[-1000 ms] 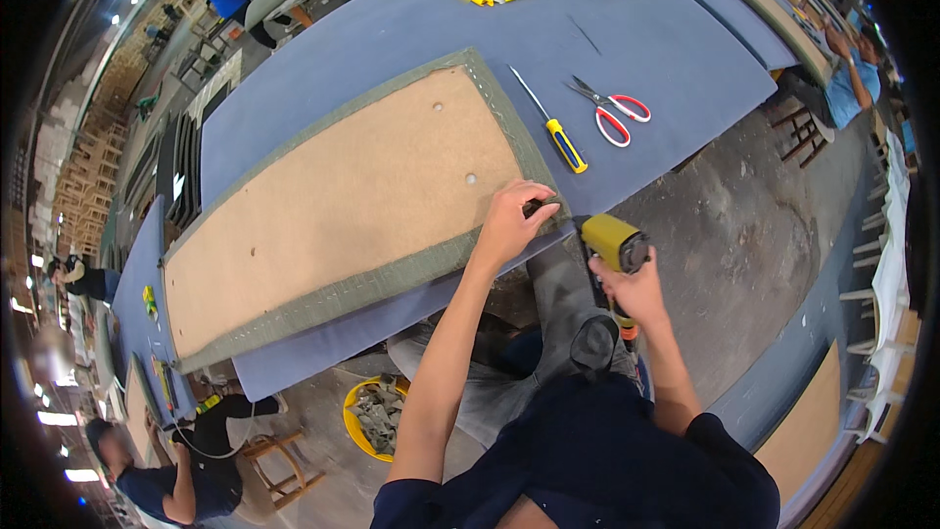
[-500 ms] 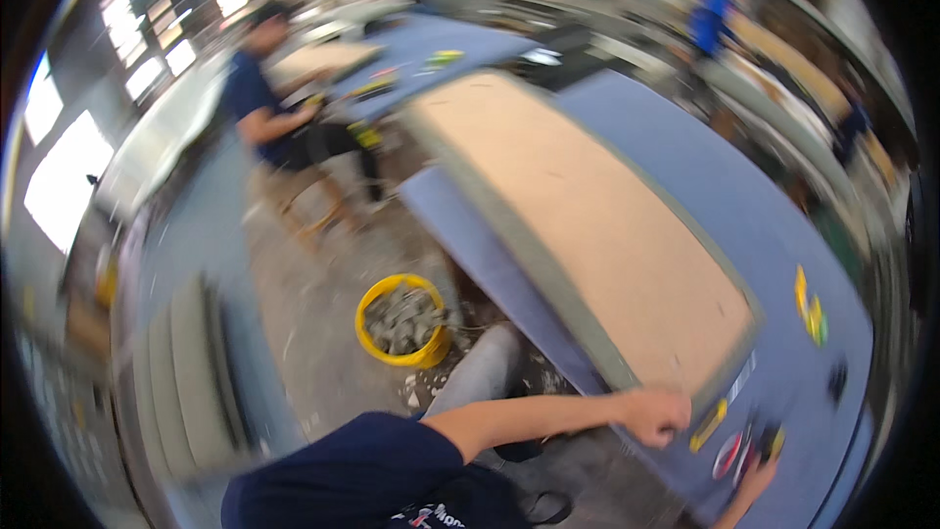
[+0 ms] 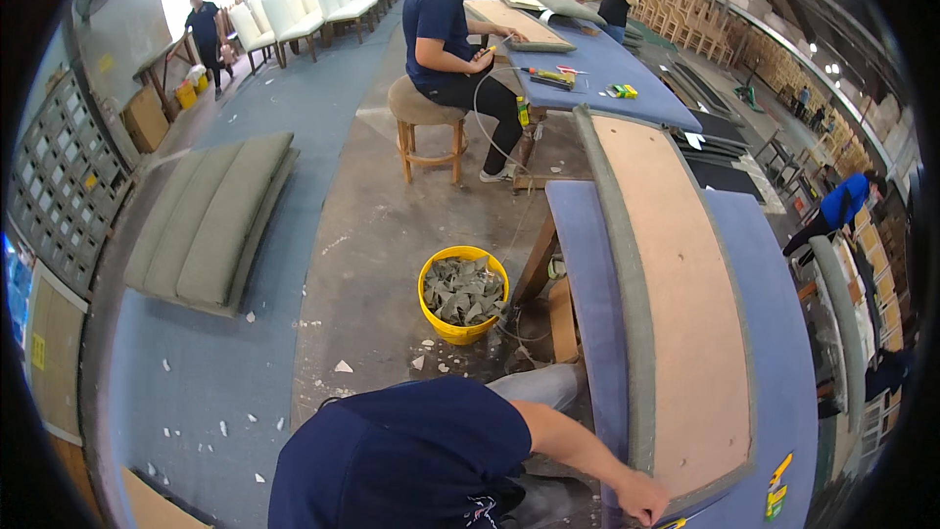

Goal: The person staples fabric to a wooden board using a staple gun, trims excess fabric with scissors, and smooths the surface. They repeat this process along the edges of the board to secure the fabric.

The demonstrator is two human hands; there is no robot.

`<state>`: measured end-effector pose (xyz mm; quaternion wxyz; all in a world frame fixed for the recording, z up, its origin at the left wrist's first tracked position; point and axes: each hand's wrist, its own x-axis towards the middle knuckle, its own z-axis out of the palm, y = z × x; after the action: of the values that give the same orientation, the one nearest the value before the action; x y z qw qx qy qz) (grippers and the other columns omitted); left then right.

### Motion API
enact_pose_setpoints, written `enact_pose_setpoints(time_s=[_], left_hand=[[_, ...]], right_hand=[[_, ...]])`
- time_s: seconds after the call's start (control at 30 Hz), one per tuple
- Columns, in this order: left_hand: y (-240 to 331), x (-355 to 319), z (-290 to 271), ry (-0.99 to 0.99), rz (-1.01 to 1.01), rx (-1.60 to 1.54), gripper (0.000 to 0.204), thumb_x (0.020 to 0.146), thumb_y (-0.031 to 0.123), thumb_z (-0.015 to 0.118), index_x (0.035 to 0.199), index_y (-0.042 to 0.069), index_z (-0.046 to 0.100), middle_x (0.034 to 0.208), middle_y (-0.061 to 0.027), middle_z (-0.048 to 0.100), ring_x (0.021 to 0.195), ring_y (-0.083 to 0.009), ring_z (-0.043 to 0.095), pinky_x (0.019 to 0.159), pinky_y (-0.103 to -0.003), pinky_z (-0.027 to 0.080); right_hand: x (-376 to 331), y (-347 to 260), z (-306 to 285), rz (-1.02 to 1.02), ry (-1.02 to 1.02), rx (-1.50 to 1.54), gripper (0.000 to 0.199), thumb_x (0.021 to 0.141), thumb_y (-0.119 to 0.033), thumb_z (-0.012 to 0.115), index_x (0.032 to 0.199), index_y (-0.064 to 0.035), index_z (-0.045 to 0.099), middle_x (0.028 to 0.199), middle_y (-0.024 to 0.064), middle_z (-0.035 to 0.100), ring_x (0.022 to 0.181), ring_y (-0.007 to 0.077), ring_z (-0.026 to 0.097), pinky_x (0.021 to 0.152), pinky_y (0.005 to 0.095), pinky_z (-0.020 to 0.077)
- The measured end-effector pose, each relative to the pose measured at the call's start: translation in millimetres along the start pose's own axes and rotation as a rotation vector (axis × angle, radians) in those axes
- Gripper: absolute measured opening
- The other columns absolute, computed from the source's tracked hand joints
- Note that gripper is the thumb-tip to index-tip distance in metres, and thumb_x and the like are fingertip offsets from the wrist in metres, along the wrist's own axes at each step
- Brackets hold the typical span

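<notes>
One hand [image 3: 641, 498], left, fingers curled on corner of long tan board panel [image 3: 676, 304] edged in grey-green fabric; right hand unseen.

Matt cloth over raw board

The panel [image 3: 676, 313] shows rough, pale wood edged in grey-green fabric; the table [image 3: 774, 333] wears dull blue cloth; the bucket [image 3: 462, 292] is glossy yellow plastic

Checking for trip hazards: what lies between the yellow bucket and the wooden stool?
Bare concrete floor with small scraps separates the yellow bucket from the wooden stool, in the head view.
</notes>
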<state>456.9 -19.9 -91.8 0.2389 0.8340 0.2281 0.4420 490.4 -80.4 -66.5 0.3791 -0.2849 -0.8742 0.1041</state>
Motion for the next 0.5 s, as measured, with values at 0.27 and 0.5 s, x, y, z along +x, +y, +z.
enact_pose_setpoints(time_s=[0.27,0.5], left_hand=[[34.3,-5.4,26.7,0.378,0.152,-0.072,0.031,0.098,0.031,0.063,0.092,0.002,0.074,0.087,-0.0199,0.072,0.081,-0.0369,0.067,0.073,-0.049,0.052],[51.2,-59.8,17.6,0.018,-0.104,0.036,0.033,0.097,0.029,0.067,0.097,-0.003,0.07,0.093,-0.0216,0.072,0.086,-0.0381,0.067,0.075,-0.049,0.052]], right_hand=[[-5.7,-28.1,34.9,0.156,0.073,0.2,0.028,0.103,-0.016,0.055,0.126,0.0006,0.059,0.12,0.0147,0.064,0.11,0.0265,0.064,0.096,0.0392,0.0509],[-27.3,-57.6,45.7,0.511,0.137,0.519,0.026,0.105,-0.017,0.053,0.124,-0.0003,0.059,0.119,0.0128,0.064,0.11,0.0239,0.064,0.096,0.0378,0.0513]])
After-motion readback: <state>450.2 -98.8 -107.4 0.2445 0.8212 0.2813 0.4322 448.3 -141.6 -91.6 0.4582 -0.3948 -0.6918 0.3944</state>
